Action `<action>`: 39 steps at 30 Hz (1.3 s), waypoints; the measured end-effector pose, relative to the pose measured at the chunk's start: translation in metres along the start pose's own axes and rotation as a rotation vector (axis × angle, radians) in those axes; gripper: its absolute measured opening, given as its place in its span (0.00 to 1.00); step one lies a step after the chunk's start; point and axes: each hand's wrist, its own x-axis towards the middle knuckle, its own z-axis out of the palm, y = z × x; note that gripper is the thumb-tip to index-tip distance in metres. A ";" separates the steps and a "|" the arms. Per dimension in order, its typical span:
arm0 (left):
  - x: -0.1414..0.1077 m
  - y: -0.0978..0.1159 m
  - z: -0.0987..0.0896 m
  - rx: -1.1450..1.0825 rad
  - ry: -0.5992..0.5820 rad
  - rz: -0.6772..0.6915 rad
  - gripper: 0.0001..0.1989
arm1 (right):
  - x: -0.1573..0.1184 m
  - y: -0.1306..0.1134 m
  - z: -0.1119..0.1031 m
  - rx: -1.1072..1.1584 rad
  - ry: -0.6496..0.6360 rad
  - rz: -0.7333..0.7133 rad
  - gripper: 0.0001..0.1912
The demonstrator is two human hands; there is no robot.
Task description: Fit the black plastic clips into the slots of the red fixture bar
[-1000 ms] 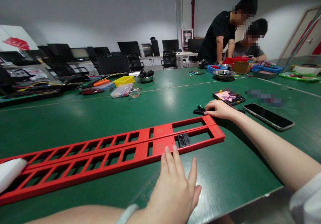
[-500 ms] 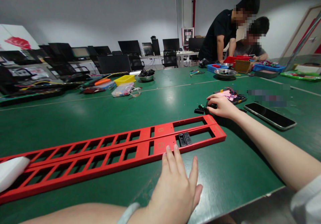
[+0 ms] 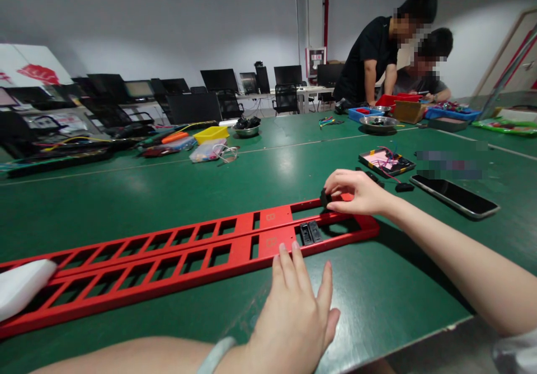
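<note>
Two long red slotted frames (image 3: 235, 254) lie side by side on the green table. My left hand (image 3: 293, 301) rests with fingers spread, its fingertips against the near frame's edge. Just beyond those fingertips, two small black plastic pieces (image 3: 310, 232) sit side by side in the near frame's opening. Over the right end of the far frame, my right hand (image 3: 350, 190) pinches a small black part (image 3: 325, 199) between thumb and fingers. Its exact kind cannot be made out. Several other black parts (image 3: 371, 178) lie behind that hand, partly hidden by it.
A black tray with wires (image 3: 386, 161) and a phone (image 3: 455, 195) lie to the right. White foam (image 3: 27, 287) covers part of the frames' left end. Metal bowls (image 3: 378, 124), a yellow bin (image 3: 211, 135) and bags stand farther back. Two people are across the table.
My right hand has moved left and nearer, from the loose black parts to above the far frame, bringing a black part with it. My left hand stays in place.
</note>
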 end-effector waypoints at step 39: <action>0.001 0.000 0.003 -0.002 0.020 -0.007 0.27 | -0.003 -0.028 0.008 -0.039 -0.322 0.039 0.20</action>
